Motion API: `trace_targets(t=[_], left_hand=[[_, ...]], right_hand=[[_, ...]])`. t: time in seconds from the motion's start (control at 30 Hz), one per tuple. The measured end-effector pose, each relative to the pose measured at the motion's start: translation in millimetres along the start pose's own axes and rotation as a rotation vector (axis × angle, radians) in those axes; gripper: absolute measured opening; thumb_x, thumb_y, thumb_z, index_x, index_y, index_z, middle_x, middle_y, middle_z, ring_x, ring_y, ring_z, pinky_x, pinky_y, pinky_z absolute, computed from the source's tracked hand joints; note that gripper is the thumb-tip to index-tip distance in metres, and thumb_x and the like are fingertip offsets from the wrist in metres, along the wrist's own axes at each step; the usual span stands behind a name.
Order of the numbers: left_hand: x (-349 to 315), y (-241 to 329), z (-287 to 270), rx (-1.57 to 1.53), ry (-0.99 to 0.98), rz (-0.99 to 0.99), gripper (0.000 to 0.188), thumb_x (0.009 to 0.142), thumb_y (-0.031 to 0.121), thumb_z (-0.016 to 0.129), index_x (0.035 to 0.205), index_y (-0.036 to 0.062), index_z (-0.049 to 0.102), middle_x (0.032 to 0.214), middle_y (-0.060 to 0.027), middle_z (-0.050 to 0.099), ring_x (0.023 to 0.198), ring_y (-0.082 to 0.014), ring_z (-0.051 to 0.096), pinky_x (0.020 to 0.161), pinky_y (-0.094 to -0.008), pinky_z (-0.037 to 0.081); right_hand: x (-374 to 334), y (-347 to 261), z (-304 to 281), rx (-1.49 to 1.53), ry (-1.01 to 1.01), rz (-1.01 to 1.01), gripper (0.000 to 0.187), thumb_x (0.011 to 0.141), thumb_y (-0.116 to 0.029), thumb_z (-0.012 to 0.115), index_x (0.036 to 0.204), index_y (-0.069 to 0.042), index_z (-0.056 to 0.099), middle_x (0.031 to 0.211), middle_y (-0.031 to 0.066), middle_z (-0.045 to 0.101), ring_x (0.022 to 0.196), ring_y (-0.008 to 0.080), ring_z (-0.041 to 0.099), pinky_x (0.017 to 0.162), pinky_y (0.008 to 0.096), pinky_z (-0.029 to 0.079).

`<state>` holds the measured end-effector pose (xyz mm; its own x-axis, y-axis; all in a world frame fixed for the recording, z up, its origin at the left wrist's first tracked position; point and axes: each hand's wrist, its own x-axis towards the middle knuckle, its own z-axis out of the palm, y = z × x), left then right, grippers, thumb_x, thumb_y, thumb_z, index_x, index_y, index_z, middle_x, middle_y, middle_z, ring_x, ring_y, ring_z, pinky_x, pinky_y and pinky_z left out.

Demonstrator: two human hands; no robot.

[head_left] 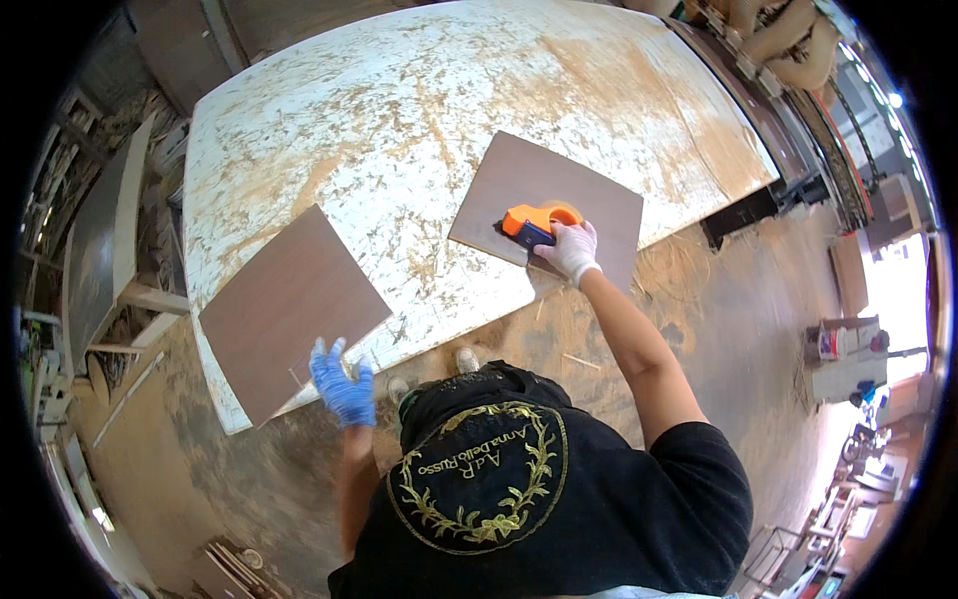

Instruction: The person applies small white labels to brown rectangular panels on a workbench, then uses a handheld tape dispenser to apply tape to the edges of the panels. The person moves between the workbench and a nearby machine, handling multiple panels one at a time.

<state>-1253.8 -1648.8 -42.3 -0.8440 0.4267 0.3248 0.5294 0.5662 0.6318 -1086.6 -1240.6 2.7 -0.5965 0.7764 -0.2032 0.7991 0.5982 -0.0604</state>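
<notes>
My right hand (572,252), in a white glove, is closed on an orange and dark blue tape dispenser (529,222). A roll of tape sits in the dispenser, which rests on or just above a brown flat panel (574,185) on the right side of the table. Over at the left, my left hand (341,384) wears a blue glove, its fingers spread at the near edge of a second brown panel (289,309). This panel lies turned at an angle, its near corner overhanging the table edge. Whether the left fingertips touch it I cannot tell.
Both panels lie on a large white table (379,150) with worn patches and sawdust. Machinery with thick hoses (798,50) stands at the far right. A dark board (100,245) leans at the left. Sawdust and offcuts lie on the floor (699,309).
</notes>
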Motion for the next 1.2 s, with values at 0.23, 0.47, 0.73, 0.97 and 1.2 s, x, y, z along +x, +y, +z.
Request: trace_targets(t=[0.23,0.47,0.73,0.97,1.2], left_hand=[[2.1,89.0,11.6,-0.307,-0.072,0.113,0.051,0.073,0.019,0.074,0.120,0.0095,0.055,0.136,-0.0166,0.045,0.125,-0.0325,0.043,0.102,-0.0420,0.038],[18.0,155.2,-19.6,-0.375,-0.059,0.299,0.056,0.071,0.026,0.076,0.120,0.0097,0.054,0.137,-0.0179,0.044,0.126,-0.0336,0.043,0.104,-0.0440,0.035],[34.7,145.0,-42.3,-0.374,-0.154,0.260,0.041,0.072,0.008,0.069,0.111,0.0116,0.061,0.128,-0.0137,0.053,0.121,-0.0317,0.048,0.102,-0.0411,0.038],[31.7,134.7,-49.2,-0.270,-0.135,0.426,0.040,0.066,0.011,0.077,0.104,0.0145,0.065,0.114,-0.0092,0.061,0.109,-0.0279,0.056,0.099,-0.0382,0.041],[-23.9,99.2,-47.7,-1.011,0.036,-0.697,0.020,0.091,0.020,0.060,0.094,0.0015,0.067,0.084,0.0014,0.064,0.075,-0.0067,0.057,0.069,-0.0226,0.048]], right_hand=[[-33.1,-1.6,-5.4,0.378,0.534,-0.741,0.045,0.055,-0.033,0.080,0.092,-0.012,0.065,0.097,0.0067,0.063,0.107,0.0257,0.055,0.107,0.0524,0.027],[-55.2,-39.7,-13.6,0.639,0.769,-1.135,0.039,0.063,-0.024,0.081,0.095,-0.014,0.060,0.096,0.0052,0.062,0.100,0.0299,0.057,0.100,0.0586,0.030],[-72.4,-62.5,-18.5,0.738,0.416,-1.308,0.058,0.072,-0.042,0.074,0.118,-0.016,0.052,0.106,0.0053,0.063,0.111,0.0309,0.055,0.106,0.0588,0.023],[-87.6,-98.6,7.2,0.928,0.044,-1.423,0.066,0.070,-0.041,0.079,0.123,-0.016,0.050,0.115,0.0076,0.056,0.113,0.0302,0.051,0.106,0.0537,0.026],[-127.2,-151.3,16.3,0.746,-0.475,-1.264,0.074,0.066,-0.043,0.081,0.124,-0.007,0.052,0.119,0.0139,0.054,0.117,0.0320,0.048,0.101,0.0398,0.035]])
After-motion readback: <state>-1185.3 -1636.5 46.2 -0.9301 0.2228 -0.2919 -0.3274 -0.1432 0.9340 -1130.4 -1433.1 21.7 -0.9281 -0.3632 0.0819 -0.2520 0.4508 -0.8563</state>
